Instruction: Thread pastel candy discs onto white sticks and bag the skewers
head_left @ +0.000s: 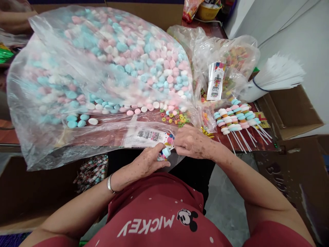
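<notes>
My left hand, with a silver bangle at the wrist, is closed round a candy skewer just in front of the table edge. Pale blue candy and a bit of printed wrapper show between its thumb and fingers. My right hand is bent into a pinch right beside it, at the white stick end; what its fingertips hold is hidden. Behind both hands lies a printed clear wrapper on the table. Gold twist ties lie just past my right hand, near small ring-shaped candies.
A huge clear bag of pink, blue and white candies covers the table's left. Several finished skewers lie at right, below a wrapper stack and a bundle of white sticks. Cardboard boxes stand at right. Another person's arm shows upper left.
</notes>
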### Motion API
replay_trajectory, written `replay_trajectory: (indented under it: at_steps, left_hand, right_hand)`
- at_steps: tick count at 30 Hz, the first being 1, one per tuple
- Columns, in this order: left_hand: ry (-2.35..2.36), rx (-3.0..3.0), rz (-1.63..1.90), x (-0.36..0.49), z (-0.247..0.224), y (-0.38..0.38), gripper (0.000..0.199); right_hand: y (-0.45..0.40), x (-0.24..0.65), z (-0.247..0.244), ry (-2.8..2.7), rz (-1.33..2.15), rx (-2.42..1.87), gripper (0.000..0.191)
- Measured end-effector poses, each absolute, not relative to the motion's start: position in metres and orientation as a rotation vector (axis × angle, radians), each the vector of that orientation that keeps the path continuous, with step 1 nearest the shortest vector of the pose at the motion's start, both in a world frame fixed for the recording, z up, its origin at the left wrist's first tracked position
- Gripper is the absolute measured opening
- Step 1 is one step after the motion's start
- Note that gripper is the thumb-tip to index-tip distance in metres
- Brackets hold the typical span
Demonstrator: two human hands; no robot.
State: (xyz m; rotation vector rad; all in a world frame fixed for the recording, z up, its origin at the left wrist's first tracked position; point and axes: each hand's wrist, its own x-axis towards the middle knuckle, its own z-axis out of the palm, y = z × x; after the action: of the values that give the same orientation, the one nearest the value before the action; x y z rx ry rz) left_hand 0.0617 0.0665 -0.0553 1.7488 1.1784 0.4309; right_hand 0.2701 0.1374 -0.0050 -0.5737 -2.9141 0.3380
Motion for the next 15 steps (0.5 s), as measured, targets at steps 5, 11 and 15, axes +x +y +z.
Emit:
replay_trajectory:
  at_steps: [5,11,15]
  left_hand:
    - [1.191,1.658,0.524,0.076,-0.058,0.067,0.033]
    - [1.205,1.577,0.470,0.072,-0.045,0.068,0.042]
    - [1.130,1.622,0.359,0.063,-0.038,0.068,0.030]
  right_hand:
    - [0.131,0.264,-0.011,-2.915,0.229,-0.483,0.023]
    - [0.143,0.279,0.003,-2.839,0.271,-0.516,0.032]
    - [0.149,0.285,0.011,-2.838,0.288,-0.474,0.034]
